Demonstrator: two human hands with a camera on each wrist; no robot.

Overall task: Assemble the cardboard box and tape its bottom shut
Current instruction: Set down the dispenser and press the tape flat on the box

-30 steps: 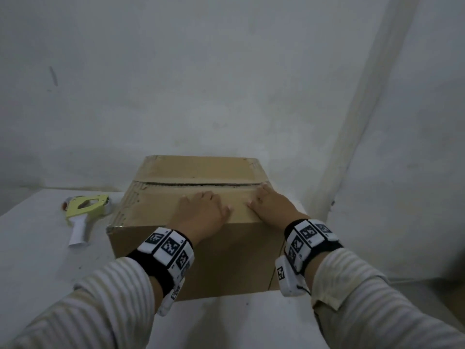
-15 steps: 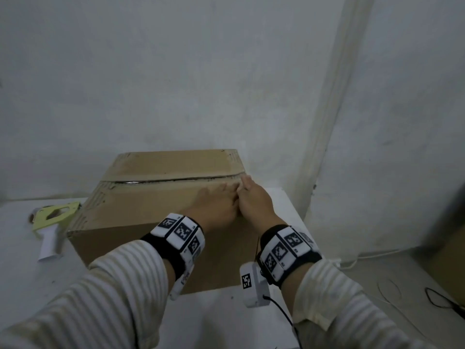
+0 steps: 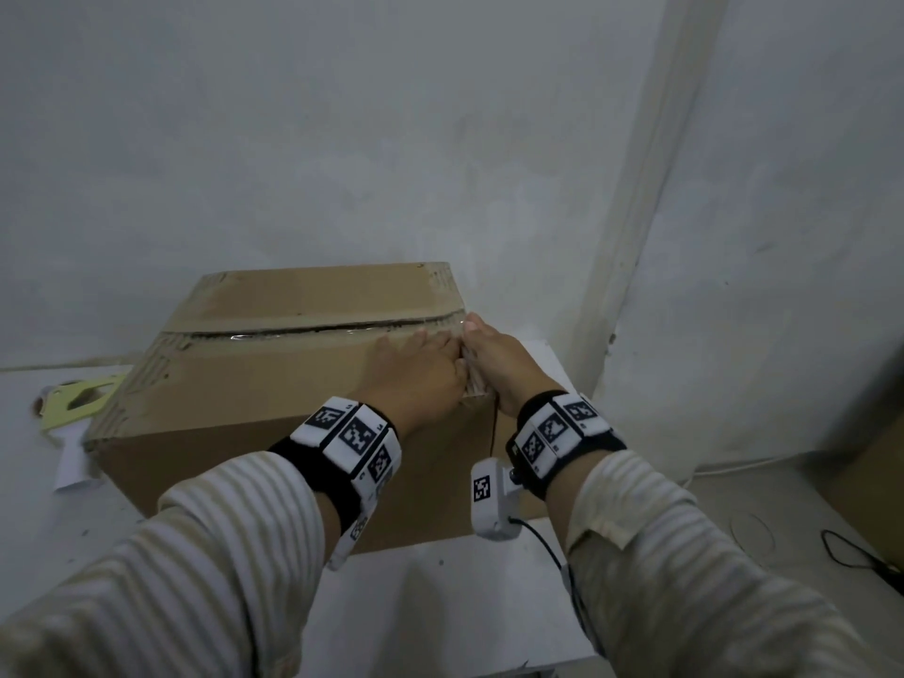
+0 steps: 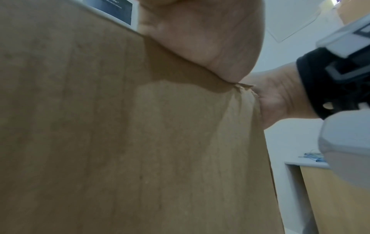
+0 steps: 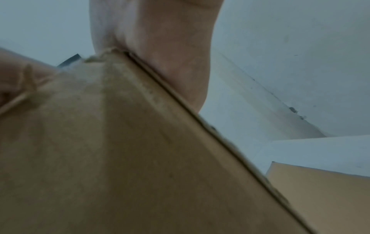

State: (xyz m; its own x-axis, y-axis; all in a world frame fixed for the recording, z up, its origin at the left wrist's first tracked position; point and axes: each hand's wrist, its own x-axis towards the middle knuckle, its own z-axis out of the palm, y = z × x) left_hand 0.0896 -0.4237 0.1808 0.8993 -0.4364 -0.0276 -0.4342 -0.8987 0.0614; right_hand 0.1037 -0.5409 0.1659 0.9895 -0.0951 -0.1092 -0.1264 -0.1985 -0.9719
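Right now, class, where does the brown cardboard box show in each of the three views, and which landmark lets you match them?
Head view: the brown cardboard box sits centre-left on the white table.
Left wrist view: its side wall fills the left and centre.
Right wrist view: it fills the lower left.
Shared landmark: the box's frayed near-right top corner, where both hands press.

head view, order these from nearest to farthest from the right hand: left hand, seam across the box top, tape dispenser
1. left hand: touching the right hand at the box's right end.
2. seam: the right hand's fingertips reach its right end; too close to rank against the left hand.
3. tape dispenser: far left, beside the box.
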